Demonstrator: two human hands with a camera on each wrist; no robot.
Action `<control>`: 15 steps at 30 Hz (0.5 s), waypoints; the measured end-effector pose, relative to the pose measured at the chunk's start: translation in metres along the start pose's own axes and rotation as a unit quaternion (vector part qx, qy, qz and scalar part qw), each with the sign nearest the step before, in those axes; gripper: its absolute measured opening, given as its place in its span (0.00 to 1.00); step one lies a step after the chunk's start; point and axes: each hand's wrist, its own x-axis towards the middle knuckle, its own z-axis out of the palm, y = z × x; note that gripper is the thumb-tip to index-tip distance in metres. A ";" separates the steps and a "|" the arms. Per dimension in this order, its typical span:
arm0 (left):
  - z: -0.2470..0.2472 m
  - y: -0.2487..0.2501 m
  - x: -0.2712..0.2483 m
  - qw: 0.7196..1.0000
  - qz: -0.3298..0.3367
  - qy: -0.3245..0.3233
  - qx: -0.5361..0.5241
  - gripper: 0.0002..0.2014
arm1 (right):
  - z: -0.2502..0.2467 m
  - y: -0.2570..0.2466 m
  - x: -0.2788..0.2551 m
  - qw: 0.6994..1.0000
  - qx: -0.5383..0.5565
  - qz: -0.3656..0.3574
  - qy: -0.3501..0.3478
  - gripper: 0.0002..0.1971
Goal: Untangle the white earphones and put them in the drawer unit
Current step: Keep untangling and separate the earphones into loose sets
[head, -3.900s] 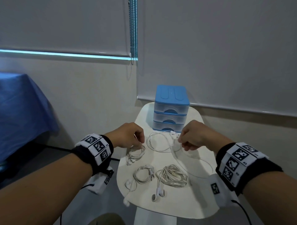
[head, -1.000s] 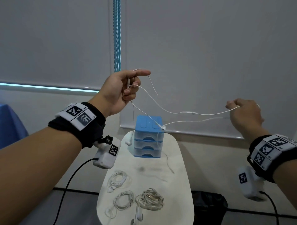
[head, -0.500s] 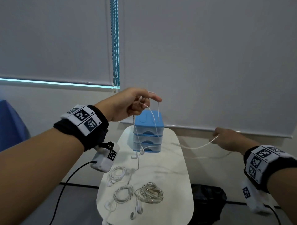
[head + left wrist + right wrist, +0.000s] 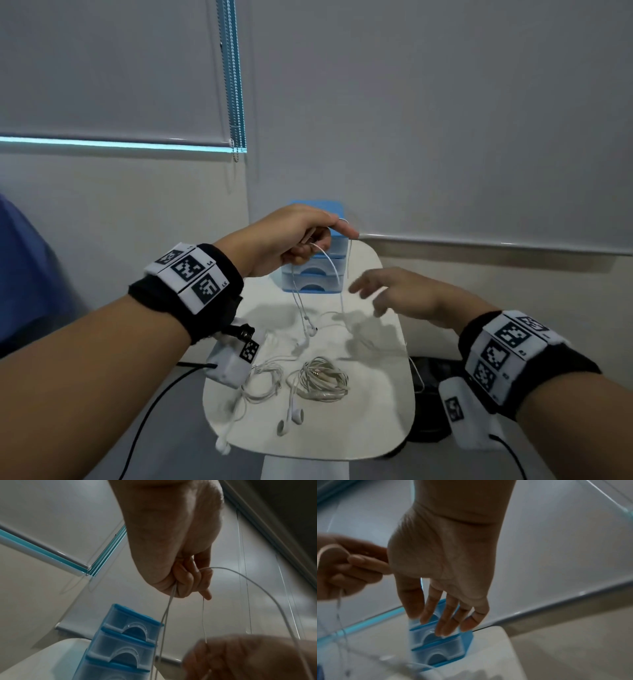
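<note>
My left hand (image 4: 325, 238) is raised in front of the blue three-drawer unit (image 4: 313, 275) and pinches a white earphone cable (image 4: 334, 265). The cable loops down to its earbuds (image 4: 310, 330), which lie on the white table (image 4: 376, 411). In the left wrist view, curled fingers (image 4: 187, 582) clamp the cable (image 4: 257, 586) above the drawer unit (image 4: 123, 642). My right hand (image 4: 368, 296) hovers beside the hanging loop, fingers spread and holding nothing. In the right wrist view, its straight fingers (image 4: 447, 616) hang in front of the closed drawers (image 4: 440, 650).
Two coiled earphone bundles (image 4: 323, 378) (image 4: 265, 380) and loose earbuds (image 4: 291, 418) lie at the table's near end. A black bin (image 4: 428, 397) stands below the table's right edge. A bead chain (image 4: 236, 85) hangs from the blind behind.
My left hand has come down with the cable. The right hand has let go of the cable's end and moved left towards the loop; the cable now hangs slack onto the table.
</note>
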 end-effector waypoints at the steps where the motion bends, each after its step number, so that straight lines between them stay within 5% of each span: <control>1: 0.000 -0.002 0.000 1.000 0.002 0.000 -0.001 0.19 | 0.005 -0.004 0.001 0.998 0.054 -0.015 0.004 0.22; 5: 0.000 -0.011 -0.002 1.000 0.002 0.011 -0.003 0.19 | 0.017 -0.013 0.013 0.973 0.217 -0.051 0.056 0.15; 9: -0.001 -0.019 -0.004 1.000 -0.005 0.024 -0.005 0.18 | 0.022 -0.014 0.023 0.959 0.261 -0.096 0.055 0.07; 15: -0.005 -0.028 -0.002 0.999 -0.025 0.029 -0.001 0.18 | 0.030 -0.010 0.026 0.968 0.234 -0.088 -0.021 0.10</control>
